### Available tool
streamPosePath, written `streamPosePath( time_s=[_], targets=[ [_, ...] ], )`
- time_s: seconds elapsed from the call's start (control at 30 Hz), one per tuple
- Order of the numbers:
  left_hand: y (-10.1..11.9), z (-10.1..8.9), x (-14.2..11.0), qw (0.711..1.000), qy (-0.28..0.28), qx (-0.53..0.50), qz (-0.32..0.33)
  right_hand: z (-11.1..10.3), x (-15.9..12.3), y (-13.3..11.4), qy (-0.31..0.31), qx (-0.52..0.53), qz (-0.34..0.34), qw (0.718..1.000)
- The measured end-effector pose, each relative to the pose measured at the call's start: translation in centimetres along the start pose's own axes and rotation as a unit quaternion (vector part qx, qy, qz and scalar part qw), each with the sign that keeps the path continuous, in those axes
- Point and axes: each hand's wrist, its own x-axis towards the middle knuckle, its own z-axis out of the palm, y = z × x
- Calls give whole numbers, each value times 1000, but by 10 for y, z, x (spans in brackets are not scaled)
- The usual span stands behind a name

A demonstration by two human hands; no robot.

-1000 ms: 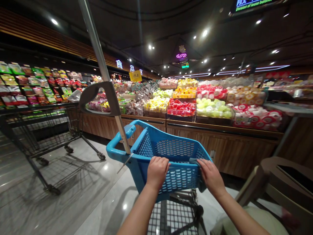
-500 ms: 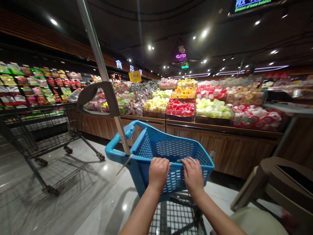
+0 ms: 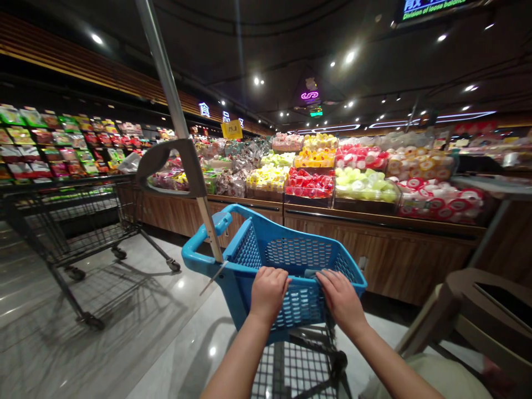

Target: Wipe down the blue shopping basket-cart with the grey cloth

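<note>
A blue plastic shopping cart (image 3: 303, 235) with perforated sides stands right in front of me. My left hand (image 3: 269, 291) is closed over the near rim of its basket, fingers curled to the inner side. Farther right on that same rim, my right hand (image 3: 338, 293) presses a grey-blue cloth (image 3: 310, 273) against the edge; most of the cloth is hidden under the fingers. A metal pole with a grey loop handle (image 3: 193, 166) rises at the cart's handle end. Below the basket is a lower wire rack (image 3: 282, 368).
A black wire cart (image 3: 83, 221) stands to the left on the shiny floor. Behind the blue cart runs a wooden counter (image 3: 324, 235) with bins of colourful wrapped goods (image 3: 366, 185). A brown round-topped stool (image 3: 469, 282) with a dark flat object is close on the right.
My right hand slid left along the rim with the cloth, then partway back to the right. My left hand stayed on the rim. The cart has not visibly moved.
</note>
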Motion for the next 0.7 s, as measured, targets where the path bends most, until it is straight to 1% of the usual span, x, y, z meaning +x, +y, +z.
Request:
streamPosePath(
  time_s=[0.13, 0.2, 0.27, 0.37, 0.43, 0.53, 0.6, 0.7],
  targets=[
    [4, -1, 0, 1000, -3, 2, -5, -5, -18, 27, 5, -9, 26, 1000],
    [7, 0, -1, 1000, -1, 1, -6, -6, -23, 32, 12, -4, 44, 999],
    [10, 1, -1, 1000, 2, 1, -8, -7, -23, 30, 26, 1, 69, 997],
    [13, 3, -1, 1000, 4, 3, -15, -4, -15, 14, 48, 3, 104, 993],
    [15, 4, -2, 1000, 1, 2, -19, -1, -7, -2, 51, 6, 109, 993],
    [15, 4, -2, 1000, -1, 0, -25, 5, 6, -28, 49, 16, 96, 994],
    [14, 3, -2, 1000, 1, -2, -27, 8, 12, -41, 49, 19, 87, 995],
    [11, 1, -2, 1000, 1, -6, -15, 7, 16, -46, 37, 17, 68, 997]
  ],
)
